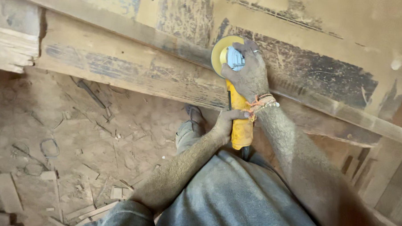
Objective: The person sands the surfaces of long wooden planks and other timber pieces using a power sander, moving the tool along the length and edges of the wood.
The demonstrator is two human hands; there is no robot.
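A yellow angle grinder [239, 123] with a round sanding disc [219, 53] rests against a long, worn wooden beam [122, 65] with patches of old dark paint. My right hand [249, 72], dusty and wearing a ring and a beaded wristband, presses down on the grinder's grey head. My left hand [227, 123] wraps the yellow body from the left, near its rear end. Both forearms are coated in sawdust.
A second painted board [327, 73] lies behind the beam. The dirt floor [75, 135] at the left is strewn with wood offcuts [90, 209], shavings and a wire loop [49, 148]. My foot [193, 113] stands under the beam. More planks [386, 177] lean at the right.
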